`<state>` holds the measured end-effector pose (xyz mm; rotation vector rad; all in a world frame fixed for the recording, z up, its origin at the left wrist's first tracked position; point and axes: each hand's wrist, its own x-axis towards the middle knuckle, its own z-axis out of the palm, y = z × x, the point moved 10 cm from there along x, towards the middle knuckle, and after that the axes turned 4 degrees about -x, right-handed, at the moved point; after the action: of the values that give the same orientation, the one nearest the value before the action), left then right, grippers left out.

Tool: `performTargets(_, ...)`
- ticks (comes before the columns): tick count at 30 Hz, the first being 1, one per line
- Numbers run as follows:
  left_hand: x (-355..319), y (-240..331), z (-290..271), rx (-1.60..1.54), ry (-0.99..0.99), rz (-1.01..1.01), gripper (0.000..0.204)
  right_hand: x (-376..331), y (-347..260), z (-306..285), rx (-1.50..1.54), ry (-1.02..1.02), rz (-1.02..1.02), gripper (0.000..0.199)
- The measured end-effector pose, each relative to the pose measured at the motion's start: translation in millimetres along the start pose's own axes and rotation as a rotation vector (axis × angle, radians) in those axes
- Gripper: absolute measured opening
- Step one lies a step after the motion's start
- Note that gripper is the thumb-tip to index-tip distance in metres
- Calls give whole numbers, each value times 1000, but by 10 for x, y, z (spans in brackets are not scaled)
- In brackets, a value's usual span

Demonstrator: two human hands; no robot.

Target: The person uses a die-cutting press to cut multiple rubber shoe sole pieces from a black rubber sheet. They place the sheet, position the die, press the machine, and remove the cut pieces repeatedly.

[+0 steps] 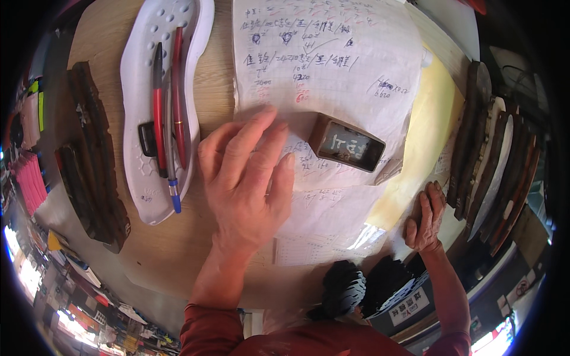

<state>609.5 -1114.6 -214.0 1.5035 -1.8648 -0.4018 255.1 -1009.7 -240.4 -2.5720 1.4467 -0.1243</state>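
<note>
My left hand (249, 172) is over the handwritten sheets (332, 89), its fingers stretched out and slightly apart, holding nothing. Just right of its fingertips, on the paper, is a small brown rectangular block (347, 142) with a dark recessed face and pale marks in it. My right hand (426, 219) rests by the right edge of the table, beside a yellow sheet (430, 124). Its fingers are loosely bent, and nothing shows in them. To the left of my left hand, a white shoe sole (142, 202) holds several pens (178, 95) and a small black object (146, 139).
Dark, worn strips stand in stacks at the left edge (89, 154) and right edge (493, 154) of the wooden table (217, 59). Two black ribbed items (344, 288) are at the near edge, close to my body. Pink material (28, 181) shows at far left.
</note>
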Motion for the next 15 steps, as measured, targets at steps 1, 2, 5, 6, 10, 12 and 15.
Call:
performTargets(1, 0, -1, -1, 4, -2, 0, 37, 2, 0, 0, 2, -2, 2, 62)
performTargets(2, 2, 1, -3, 4, -3, 2, 37, 4, 0, -1, 3, -3, 4, 62)
performTargets(5, 2, 2, -3, 6, -2, 1, 36, 12, -8, -12, -5, 3, 1, 62)
performTargets(6, 1, 6, -5, 9, 2, 5, 36, 14, -8, -14, -2, 3, 0, 62)
performTargets(10, -1, 4, 1, 7, -4, 6, 37, 12, -1, -10, -2, -1, 4, 62)
performTargets(12, 0, 2, 0, 13, -10, 6, 37, 7, 1, -11, 1, 1, 6, 62)
performTargets(15, 0, 4, -1, 11, -15, 5, 37, 0, 3, -7, 6, -2, 10, 62)
